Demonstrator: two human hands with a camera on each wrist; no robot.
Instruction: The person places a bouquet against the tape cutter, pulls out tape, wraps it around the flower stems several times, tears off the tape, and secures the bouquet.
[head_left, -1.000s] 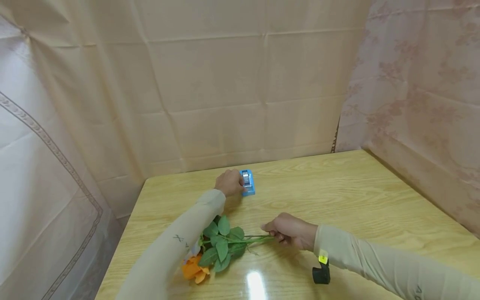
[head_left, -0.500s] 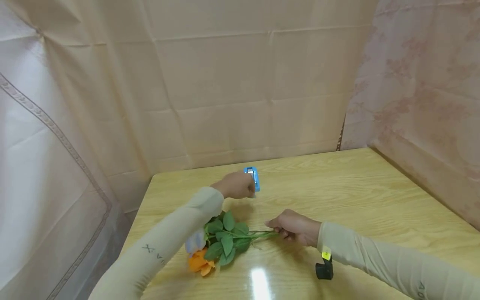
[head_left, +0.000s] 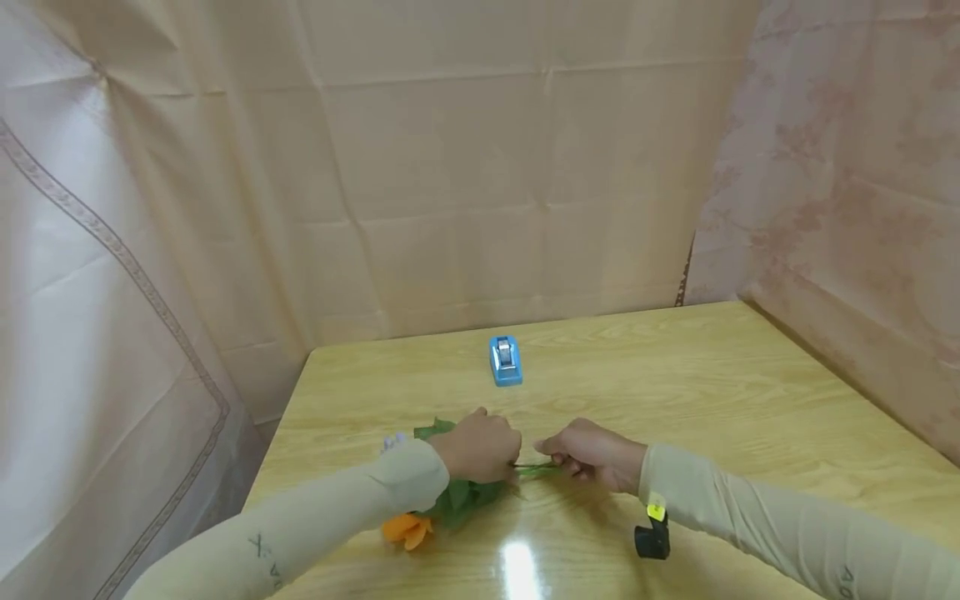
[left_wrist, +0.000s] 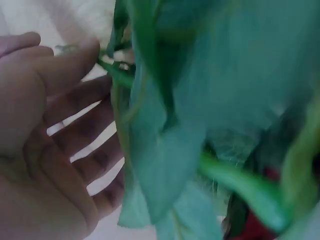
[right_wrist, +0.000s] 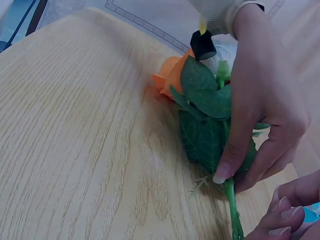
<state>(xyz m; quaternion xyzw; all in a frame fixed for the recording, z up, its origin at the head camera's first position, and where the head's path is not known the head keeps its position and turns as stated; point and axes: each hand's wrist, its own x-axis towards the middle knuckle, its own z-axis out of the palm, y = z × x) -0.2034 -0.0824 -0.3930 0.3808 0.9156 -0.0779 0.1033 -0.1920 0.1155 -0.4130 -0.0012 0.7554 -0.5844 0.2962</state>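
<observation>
A bunch of flowers lies on the table, with an orange bloom (head_left: 407, 530), dark green leaves (right_wrist: 202, 125) and a pale bloom (head_left: 393, 442) partly behind my left sleeve. My left hand (head_left: 480, 447) is over the leafy part, its thumb and index finger pinching the green stems (right_wrist: 231, 200) just below the leaves. My right hand (head_left: 592, 456) grips the stems farther along, toward their ends, its fingers curled. Only a short length of stem shows between the two hands. In the left wrist view, blurred leaves (left_wrist: 165, 150) cover much of the frame, with a bit of red (left_wrist: 255, 225) low at the right.
A blue tape dispenser (head_left: 506, 361) stands near the back of the wooden table (head_left: 660, 367), beyond the hands. Cloth curtains (head_left: 450, 167) hang behind the table and at both sides. A black wrist camera (head_left: 652, 537) hangs under the right sleeve.
My left hand has left the tape dispenser and come back toward me, down onto the flower stems. My right hand stays on the stems. The tape dispenser is now in full view.
</observation>
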